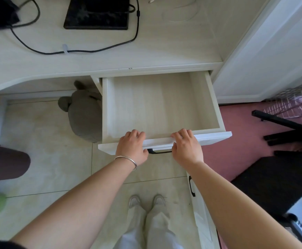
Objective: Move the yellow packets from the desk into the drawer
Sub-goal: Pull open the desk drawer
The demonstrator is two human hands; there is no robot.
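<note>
Drawer [157, 103] is pulled toward you, pale wood inside. Your left hand [131, 147] and right hand [187, 147] curl fingers over its front edge.

The drawer [157, 105] stands pulled out from under the desk [96, 60], its pale wood floor bare. Both hands grip its white front panel: the left hand [132, 146], a silver bracelet [127, 159] at the wrist, and the right hand [187, 146], fingers curled over the top edge either side of the black handle [159, 152]. Left of the drawer, a grey plush toy [82, 112] sits on the floor tiles. On the desk behind the drawer lie a black cable [85, 50] and a black flat device [97, 13].
</note>
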